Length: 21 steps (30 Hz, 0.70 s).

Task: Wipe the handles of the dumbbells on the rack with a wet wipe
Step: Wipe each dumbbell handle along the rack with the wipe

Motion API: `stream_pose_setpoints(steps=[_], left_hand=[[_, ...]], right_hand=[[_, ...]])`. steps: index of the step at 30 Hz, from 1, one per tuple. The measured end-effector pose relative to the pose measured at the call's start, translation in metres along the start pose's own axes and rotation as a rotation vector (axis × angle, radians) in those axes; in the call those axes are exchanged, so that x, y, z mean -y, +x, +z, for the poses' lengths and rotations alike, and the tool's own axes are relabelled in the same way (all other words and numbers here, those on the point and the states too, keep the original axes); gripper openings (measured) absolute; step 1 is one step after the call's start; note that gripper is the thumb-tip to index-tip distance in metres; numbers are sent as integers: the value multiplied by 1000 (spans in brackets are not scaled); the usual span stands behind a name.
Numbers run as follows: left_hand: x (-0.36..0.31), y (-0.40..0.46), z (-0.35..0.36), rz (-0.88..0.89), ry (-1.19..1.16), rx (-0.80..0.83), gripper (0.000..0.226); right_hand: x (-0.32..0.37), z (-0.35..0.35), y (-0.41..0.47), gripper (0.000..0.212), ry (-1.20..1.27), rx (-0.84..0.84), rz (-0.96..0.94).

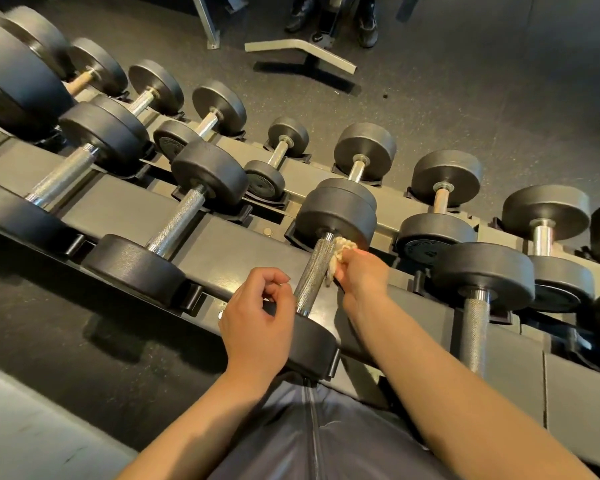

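Observation:
A black dumbbell lies across the upper tier of the rack (222,247) in front of me, its knurled steel handle (312,275) pointing away. My right hand (359,275) grips a crumpled off-white wet wipe (338,254) and presses it against the right side of that handle, near the far weight head. My left hand (257,317) hovers just left of the handle's near end, fingers loosely curled and holding nothing. It covers part of the near weight head (312,344).
More dumbbells fill both rack tiers to the left and right, with knurled handles at left (177,221) and at right (475,336). On the dark rubber floor beyond stands a grey machine base (302,51), with a person's shoes (368,31) behind it.

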<state>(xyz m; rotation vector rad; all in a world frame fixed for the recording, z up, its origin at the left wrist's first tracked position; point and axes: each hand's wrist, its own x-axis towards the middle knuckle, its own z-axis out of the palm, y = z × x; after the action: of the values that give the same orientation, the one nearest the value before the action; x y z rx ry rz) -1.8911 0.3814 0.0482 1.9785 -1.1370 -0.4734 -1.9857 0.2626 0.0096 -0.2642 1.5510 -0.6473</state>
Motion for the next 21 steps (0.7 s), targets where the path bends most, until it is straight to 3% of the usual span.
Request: stream_pose_setpoints(steps=[4, 11, 15, 17, 19, 21], left_hand=[[-1, 0, 0, 12, -12, -15, 16], [-3, 0, -1, 29, -21, -47, 12], [-2, 0, 0, 39, -11, -46, 14], [-2, 0, 1, 27, -3, -37, 13], [-3, 0, 0, 22, 3, -24, 12], [-7, 0, -2, 5, -14, -43, 9]], right_hand=[[6, -3, -8, 17, -52, 42, 12], [-5, -24, -31, 26, -641, 254, -61], [-19, -32, -43, 12, -1045, 406, -155], [-16, -34, -45, 9, -1118, 447, -188], [-7, -35, -46, 16, -1147, 481, -305], [8, -31, -46, 16, -1168, 405, -659]])
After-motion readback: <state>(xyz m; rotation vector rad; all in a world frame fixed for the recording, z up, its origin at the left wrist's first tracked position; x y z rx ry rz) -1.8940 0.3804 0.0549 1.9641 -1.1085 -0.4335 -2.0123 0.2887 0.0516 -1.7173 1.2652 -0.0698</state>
